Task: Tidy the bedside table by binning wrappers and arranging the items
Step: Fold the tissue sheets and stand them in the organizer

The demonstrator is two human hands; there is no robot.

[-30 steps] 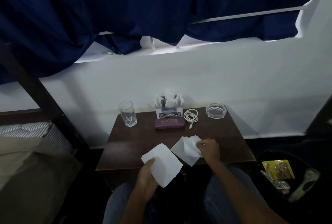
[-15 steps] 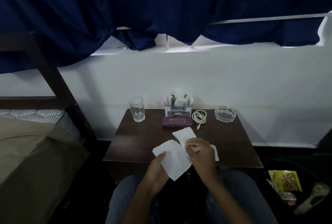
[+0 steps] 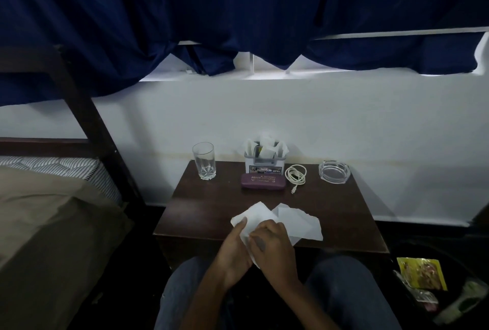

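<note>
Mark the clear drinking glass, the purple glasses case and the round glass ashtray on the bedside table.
clear drinking glass (image 3: 203,160), head view, middle of its wall.
purple glasses case (image 3: 263,181), head view, centre of its lid.
round glass ashtray (image 3: 334,171), head view, its clear base.

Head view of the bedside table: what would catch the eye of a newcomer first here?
The white tissues stand out most, held by the left hand and right hand at the front of the dark bedside table. Towards its back sit a drinking glass, tissue holder, purple case, coiled white cable and glass ashtray. A dark blue curtain fills the top.
</note>
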